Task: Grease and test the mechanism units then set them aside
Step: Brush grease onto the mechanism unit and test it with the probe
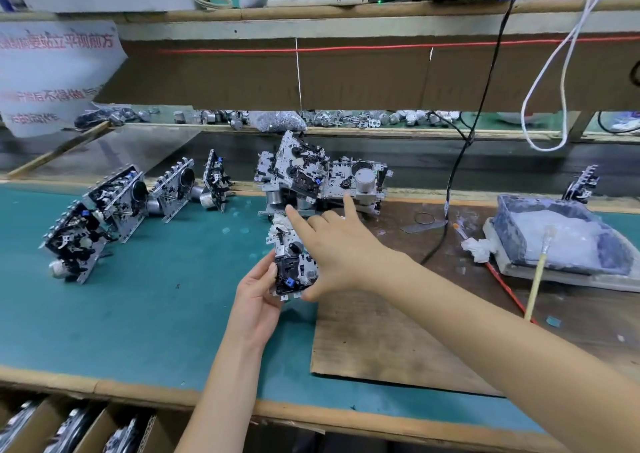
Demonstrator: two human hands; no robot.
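Currently the left hand (258,293) grips the mechanism unit (294,269) by its left edge, over the green mat (156,314) at the workbench's middle. Its long axis points away from the person. The right hand (339,244) rests on it with the fingers mostly stretched. More units (322,175) are piled at the far edge.

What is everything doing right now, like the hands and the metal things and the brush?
Left hand: grips the held unit.
Right hand: fingers spread, over the held unit.
Pile of units: heaped at the bench's back.
Row of units: standing tilted, left.
Brush: leaning on the grease tray.
Rubber ring: lying flat.
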